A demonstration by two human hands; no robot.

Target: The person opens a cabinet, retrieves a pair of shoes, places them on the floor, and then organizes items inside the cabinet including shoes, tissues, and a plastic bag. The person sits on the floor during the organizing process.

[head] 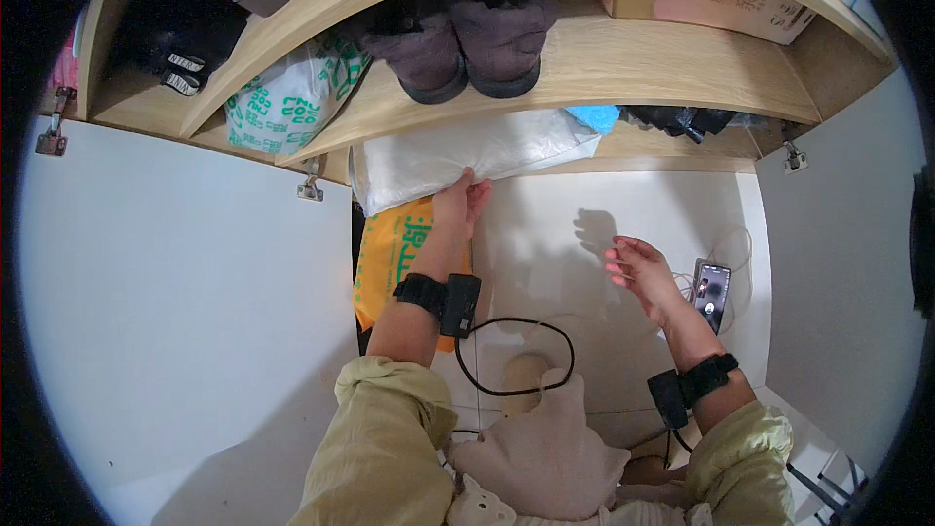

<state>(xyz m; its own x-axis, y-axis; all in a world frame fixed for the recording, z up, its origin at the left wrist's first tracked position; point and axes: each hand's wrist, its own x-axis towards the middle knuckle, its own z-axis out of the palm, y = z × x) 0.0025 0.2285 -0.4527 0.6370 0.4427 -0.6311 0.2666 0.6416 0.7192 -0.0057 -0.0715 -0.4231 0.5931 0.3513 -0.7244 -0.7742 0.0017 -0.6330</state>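
A plump white plastic package (pixel 475 150) lies at the front of the lowest cabinet shelf, its left end jutting out past the shelf edge. My left hand (pixel 462 201) grips its front edge, the thumb on top and the fingers curled just below. Under that forearm an orange bag (pixel 391 256) with green print stands partly hidden. My right hand (pixel 641 274) hangs over the white floor with nothing in it, its fingers loosely bent and apart. Close by that wrist lies a phone (pixel 711 296) with its screen lit.
Two dark ankle boots (pixel 467 51) and a printed carton (pixel 701 0) occupy the shelf above. A white-and-green bag (pixel 292 98) sits left of them. Blue plastic (pixel 593 118) and black items (pixel 683 120) lie right of the package. Open cabinet doors (pixel 182 292) flank both sides. A black cable (pixel 515 320) loops from my left wrist.
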